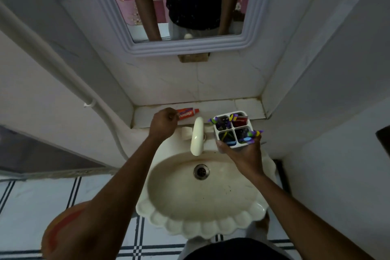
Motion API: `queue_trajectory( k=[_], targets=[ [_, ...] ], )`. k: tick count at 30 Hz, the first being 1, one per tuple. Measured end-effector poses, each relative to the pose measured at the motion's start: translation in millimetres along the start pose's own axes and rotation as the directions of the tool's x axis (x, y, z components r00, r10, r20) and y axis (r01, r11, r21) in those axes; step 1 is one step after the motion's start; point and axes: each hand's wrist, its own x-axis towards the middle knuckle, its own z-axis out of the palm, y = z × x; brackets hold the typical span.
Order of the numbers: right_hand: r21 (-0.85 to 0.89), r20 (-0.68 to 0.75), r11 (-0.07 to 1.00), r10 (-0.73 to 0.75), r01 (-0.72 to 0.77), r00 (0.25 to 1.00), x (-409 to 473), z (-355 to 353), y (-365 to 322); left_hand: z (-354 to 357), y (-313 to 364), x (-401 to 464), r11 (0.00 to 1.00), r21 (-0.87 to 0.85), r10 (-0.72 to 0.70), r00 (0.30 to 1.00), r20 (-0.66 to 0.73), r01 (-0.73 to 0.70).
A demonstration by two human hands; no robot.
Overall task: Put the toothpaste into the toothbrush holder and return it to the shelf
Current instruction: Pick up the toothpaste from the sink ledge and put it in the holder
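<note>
A red toothpaste tube (188,113) lies flat on the white tiled shelf (244,106) behind the sink. My left hand (163,123) is at the tube's left end, with its fingers curled onto it. A white toothbrush holder (231,128) with four compartments, holding toothbrushes and small items, is held in the air above the sink's right rear corner. My right hand (242,151) grips it from below and the side.
A cream scalloped sink (249,213) with a central drain (201,171) lies below the shelf. Its cream tap (197,136) stands between my hands, beside a soap bar (186,133). Above hangs a framed mirror (190,46). Walls close in on both sides.
</note>
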Motion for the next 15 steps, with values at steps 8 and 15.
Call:
queue_trajectory(
  k=[8, 15],
  targets=[
    [-0.011, -0.011, 0.999, -0.05, 0.05, 0.999, -11, 4, -19, 17, -11, 50, 0.905, 0.387, 0.097, 0.97, 0.222, -0.179],
    [0.014, 0.0, 0.999, -0.047, 0.047, 0.999, -12, 3, -21, 29, -13, 53, 0.756, 0.603, 0.156, 0.965, 0.21, -0.253]
  ],
)
